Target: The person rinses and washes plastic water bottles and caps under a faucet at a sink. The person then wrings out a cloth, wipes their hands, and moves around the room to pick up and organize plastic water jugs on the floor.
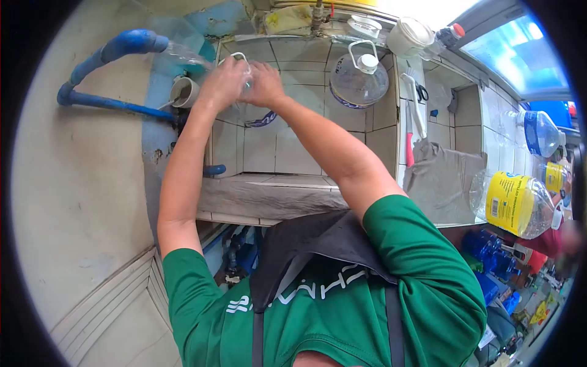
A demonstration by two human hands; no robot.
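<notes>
At the far left, a plain wall runs down beside the sink; a blue pipe (113, 50) bends out from it and pours water (186, 55) toward the hands. A white cup (185, 92) sits at the sink's left edge, just beside the left forearm.

The tiled basin (287, 156) has raised walls. In its far left part, the left hand (223, 84) and right hand (264, 84) meet at the top of a clear handled jug (262, 118). Both are on or against its neck area, close together; blur and overlap hide the fingers, so whether either is closed cannot be told. A grey cloth (275, 200) lies along the near rim, below the arms. Bare tile opens in front of the jug and between it and a second jug (359, 85), white-capped, near the basin's right wall.

On the far ledge stand a clear tub (364, 26), a white bucket (409, 38) and a red-capped bottle (444, 40). Black-handled scissors (422, 92) and a knife with a red handle (409, 142) lie right of the basin, near a second small tiled basin (437, 131). A brown-grey rag (446, 174) covers the counter nearer the body, beside a yellow-labelled bottle (513, 203) on its side. Beyond are a blue-labelled bottle (538, 133), blue containers (486, 252) lower down and part of another person (544, 241).
</notes>
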